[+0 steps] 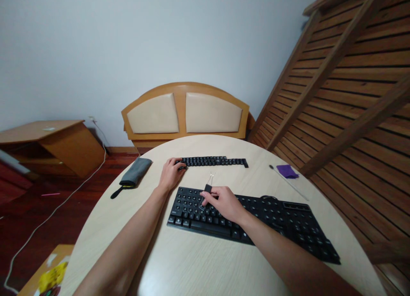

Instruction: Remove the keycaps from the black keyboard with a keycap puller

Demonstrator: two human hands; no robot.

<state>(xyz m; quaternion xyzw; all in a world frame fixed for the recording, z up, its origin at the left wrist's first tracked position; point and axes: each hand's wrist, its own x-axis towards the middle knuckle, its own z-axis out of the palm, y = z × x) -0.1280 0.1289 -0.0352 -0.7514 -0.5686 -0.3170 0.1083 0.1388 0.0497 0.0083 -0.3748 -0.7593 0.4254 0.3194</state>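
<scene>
A black keyboard [208,229] lies at a slant on the round table, many of its upper key positions without caps and its lower rows still capped. My right hand [224,204] is over its left half, closed around a keycap puller [208,188] whose two wire prongs point away from me. Farther back, removed black keycaps [208,161] are lined up in rows. At the left end of these rows is my left hand [173,172], its fingers curled and pinched on a black keycap [182,168], which they partly hide.
A grey cloth pouch [137,172] with a black strap lies at the table's left. On the right are a thin brush [288,183] and a purple cloth [287,171]. Behind the table [179,266] stands a headboard [185,89]; wooden slats [349,95] lean at the right.
</scene>
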